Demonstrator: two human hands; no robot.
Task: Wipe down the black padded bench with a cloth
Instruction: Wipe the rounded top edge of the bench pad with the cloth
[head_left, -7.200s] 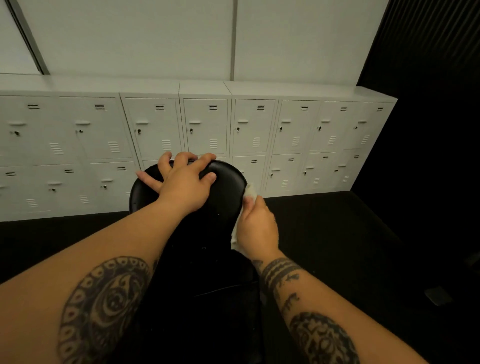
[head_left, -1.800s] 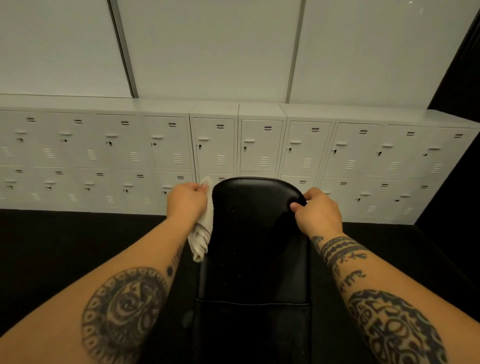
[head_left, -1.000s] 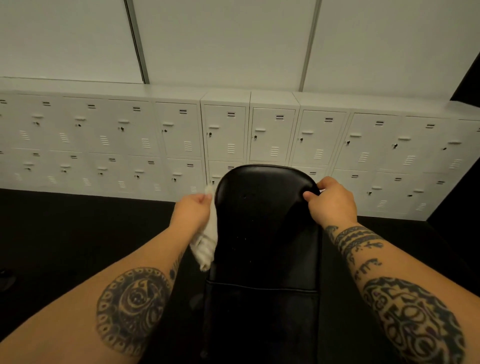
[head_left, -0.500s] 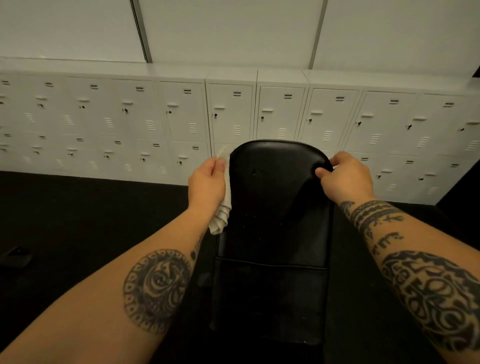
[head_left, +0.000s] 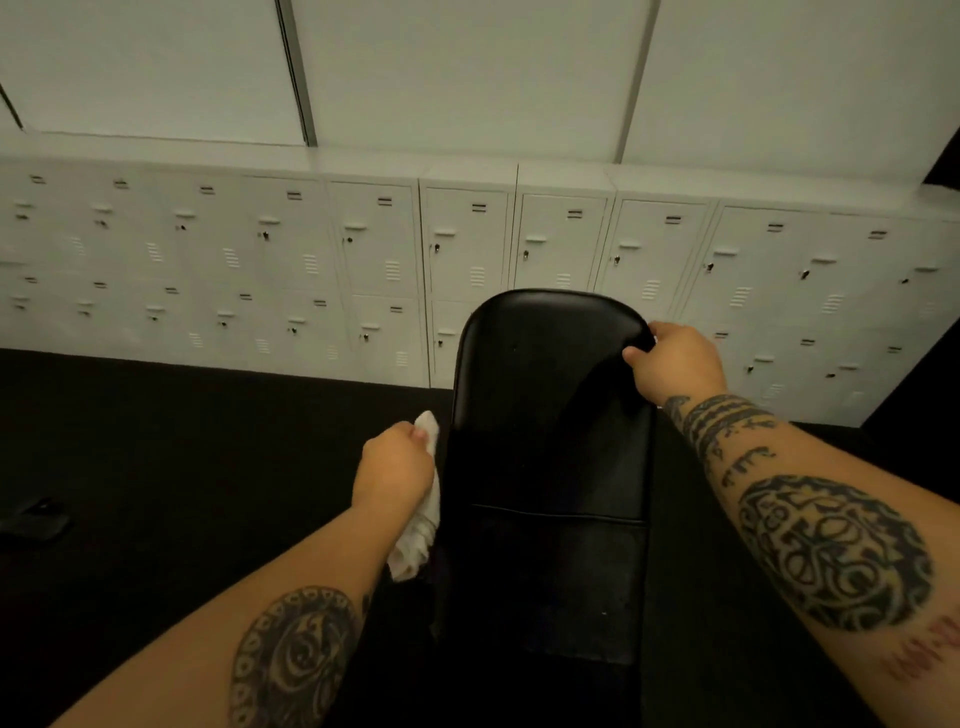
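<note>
**Room.** A white panelled wall (head_left: 441, 78) fills the upper part of the frame, divided by dark vertical strips. Below it, a row of white lockers (head_left: 260, 260) runs from the left edge to the right edge. The lockers are in two tiers of small doors, each with a handle, a lock and vent slots. The floor (head_left: 156, 441) in front of them is black and dimly lit, and little detail can be read on it.

**Surface.** The black padded bench (head_left: 545, 415) stands in the centre of the frame. It runs from the lower edge away toward the lockers, and its rounded far end overlaps the lower doors. The upholstery shines at that end. A stitched seam (head_left: 556, 514) crosses the padding about halfway along. A few pale specks show on the nearer section.

**Other items, left to right.**
- A small, flat dark object (head_left: 36, 522) lies on the floor at the lower left, well apart from the bench. What it is cannot be told.
- The left hand (head_left: 395, 470) is at the bench's left side edge, with its fingers curled round a bunched white cloth (head_left: 418, 540).
- The cloth lies against that edge. One end shows above the fist and the rest hangs below the hand.
- The right hand (head_left: 675, 364) grips the right corner of the rounded far end. The thumb is on top of the padding, and the fingers wrap round the edge, out of sight.

**Obstructions.** Both forearms are bare and tattooed. The left forearm (head_left: 291, 623) covers the floor beside the bench. The right forearm (head_left: 810, 519) covers the floor at the lower right.
</note>
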